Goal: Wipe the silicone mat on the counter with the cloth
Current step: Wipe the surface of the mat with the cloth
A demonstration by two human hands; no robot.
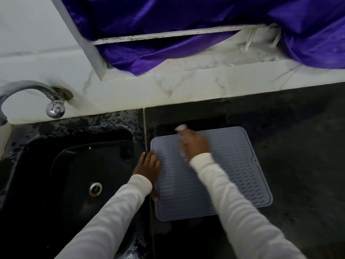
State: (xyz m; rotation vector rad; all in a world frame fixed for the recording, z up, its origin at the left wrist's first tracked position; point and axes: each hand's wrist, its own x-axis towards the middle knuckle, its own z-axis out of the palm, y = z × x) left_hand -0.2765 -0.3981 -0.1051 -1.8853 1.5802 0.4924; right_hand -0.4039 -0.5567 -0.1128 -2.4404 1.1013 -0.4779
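There is one view only, from a camera on the person's head, looking steeply down and forward over the dark counter (298,165). It sits close: both white sleeves rise from the bottom edge toward the middle, where the grey mat (233,165) lies. The black sink (56,165) fills the lower left and a tap (37,94) curves in at the left edge. The white tiled wall (186,86) and purple cloth (168,25) cross the top. The wide lens bends straight lines near the edges.
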